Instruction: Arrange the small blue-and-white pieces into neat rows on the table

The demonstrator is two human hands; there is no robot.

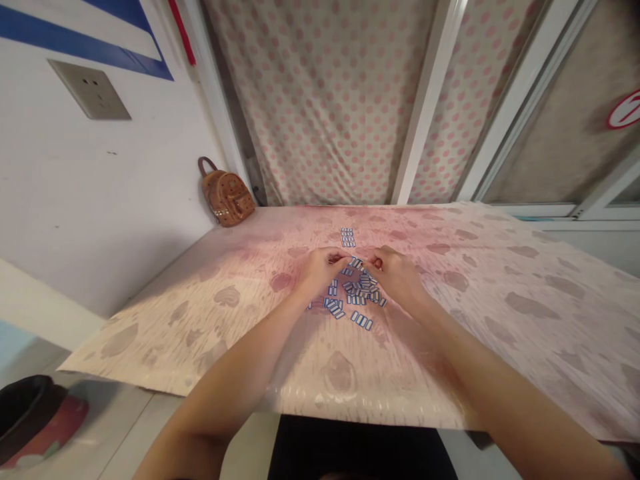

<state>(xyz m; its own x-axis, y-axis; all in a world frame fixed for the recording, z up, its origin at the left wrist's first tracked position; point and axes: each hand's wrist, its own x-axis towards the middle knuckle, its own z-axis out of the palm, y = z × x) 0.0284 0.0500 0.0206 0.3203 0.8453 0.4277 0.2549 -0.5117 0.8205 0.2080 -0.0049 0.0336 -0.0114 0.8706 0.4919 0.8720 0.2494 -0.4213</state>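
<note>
My left hand (324,268) and my right hand (393,268) face each other over the middle of the table, fingers pinched. Between their fingertips is a short strip of blue-edged pieces (357,263), partly covered by the fingers. Just below it lies a loose pile of similar small blue-and-white pieces (361,288), some overlapping. Nearer to me, separate strips (362,320) of these pieces lie flat. Beyond my hands, a neat block of them (348,237) is arranged in rows. What the pieces are is too small to make out.
A patterned cloth (340,373) covers the table. At its far left corner a small brown backpack (229,197) leans by the wall. Dotted curtains (330,100) hang behind the far edge. A dark-lined bin (40,420) stands on the floor at the left.
</note>
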